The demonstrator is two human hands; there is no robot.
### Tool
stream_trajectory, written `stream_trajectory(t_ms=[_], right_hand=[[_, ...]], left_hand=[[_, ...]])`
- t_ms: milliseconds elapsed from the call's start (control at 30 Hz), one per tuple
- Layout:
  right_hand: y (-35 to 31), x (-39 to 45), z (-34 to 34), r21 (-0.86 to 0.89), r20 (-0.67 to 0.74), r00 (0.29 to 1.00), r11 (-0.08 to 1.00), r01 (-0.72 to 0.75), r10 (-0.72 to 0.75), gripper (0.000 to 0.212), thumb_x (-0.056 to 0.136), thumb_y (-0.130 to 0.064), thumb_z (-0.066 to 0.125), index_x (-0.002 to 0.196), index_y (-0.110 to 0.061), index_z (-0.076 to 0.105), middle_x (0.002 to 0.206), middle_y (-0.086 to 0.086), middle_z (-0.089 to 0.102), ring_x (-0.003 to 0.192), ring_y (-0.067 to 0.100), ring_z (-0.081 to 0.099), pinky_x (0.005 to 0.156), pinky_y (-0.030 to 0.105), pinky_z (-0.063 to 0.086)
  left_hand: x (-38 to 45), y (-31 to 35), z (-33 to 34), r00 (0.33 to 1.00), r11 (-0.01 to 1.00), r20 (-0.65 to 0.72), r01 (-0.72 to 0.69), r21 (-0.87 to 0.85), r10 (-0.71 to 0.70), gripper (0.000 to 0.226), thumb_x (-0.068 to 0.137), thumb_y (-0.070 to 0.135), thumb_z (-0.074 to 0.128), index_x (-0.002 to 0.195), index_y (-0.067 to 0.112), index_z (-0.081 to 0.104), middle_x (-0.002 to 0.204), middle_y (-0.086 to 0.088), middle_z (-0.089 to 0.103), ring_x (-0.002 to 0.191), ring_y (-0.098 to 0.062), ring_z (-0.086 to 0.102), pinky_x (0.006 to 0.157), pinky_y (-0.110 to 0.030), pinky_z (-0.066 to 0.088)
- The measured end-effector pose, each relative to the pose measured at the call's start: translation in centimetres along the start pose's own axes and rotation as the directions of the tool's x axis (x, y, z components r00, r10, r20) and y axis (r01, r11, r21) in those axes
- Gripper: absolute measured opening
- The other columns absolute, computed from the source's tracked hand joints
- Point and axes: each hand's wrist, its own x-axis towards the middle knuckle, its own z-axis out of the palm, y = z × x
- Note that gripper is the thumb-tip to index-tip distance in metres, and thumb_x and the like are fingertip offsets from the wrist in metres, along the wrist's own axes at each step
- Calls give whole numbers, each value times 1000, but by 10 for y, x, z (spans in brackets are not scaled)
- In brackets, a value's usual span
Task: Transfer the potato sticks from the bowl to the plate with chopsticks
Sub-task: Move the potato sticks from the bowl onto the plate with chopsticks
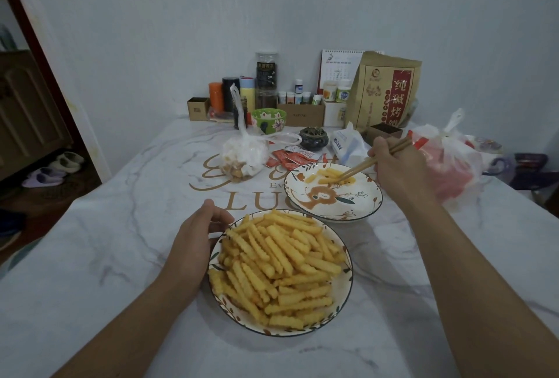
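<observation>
Was a wide bowl [344, 296] near the front edge of the marble-patterned table [106, 256], heaped full with crinkle-cut potato sticks [278, 265]. Against the left rim of the bowl rested the left hand [196, 238], fingers loosely curved along the outer wall and thumb up near the far rim, steadying and not pinching anything. Just beyond the bowl, slightly to its right, stood a painted plate [357, 205] with a flower and leaf pattern, its near edge very close to the far rim of the bowl; touching or not could not be told. On the far part of the plate lay only a few potato sticks on the plate [326, 176]. Beyond the bowl and to the right hovered the right hand [396, 162], fingers curled round a pair of wooden chopsticks [367, 162], with tips down among those few sticks; whether the tips pinched one could not be told. Farther from the bowl, behind the plate, were seen red sauce packets [290, 155], a knotted clear bag [243, 156] with some food inside, a small dark incense burner [313, 137] and a green flowered cup [269, 120]. Far right of the bowl lay a plastic bag with red contents [447, 162]. At the wall behind all stood a big brown paper package [384, 90] with red label, a desk calendar [338, 67], jars and small bottles.
</observation>
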Motion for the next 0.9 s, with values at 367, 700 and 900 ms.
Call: stream_trajectory(t_ms=[367, 700, 900], right_hand=[[-7, 6, -4, 137, 39, 999, 990, -38, 33, 45, 106, -38, 45, 84, -5, 66, 67, 11, 59, 53, 23, 54, 47, 30, 43], [-42, -2, -24, 463, 93, 994, 882, -87, 50, 53, 108, -40, 41, 74, -5, 62, 48, 6, 50, 33, 19, 41, 39, 28, 34], [-48, -6, -24, 384, 278, 959, 910, -156, 47, 48, 106, -35, 46, 74, -4, 63, 43, 3, 45, 36, 19, 36, 42, 28, 27]], left_hand=[[-1, 0, 0, 1000, 1000, -2, 16, -5, -16, 61, 109, 49, 37, 67, 24, 72, 98, -9, 75, 104, -35, 70, 105, -58, 51], [0, 0, 0, 1000, 1000, 4, 11, -1, -11, 60, 107, 53, 37, 69, 24, 72, 100, -10, 75, 105, -33, 69, 106, -59, 50], [0, 0, 0, 1000, 1000, -7, 23, 16, -23, 58, 98, 61, 37, 71, 24, 73, 98, -6, 77, 105, -34, 70, 106, -63, 49]])
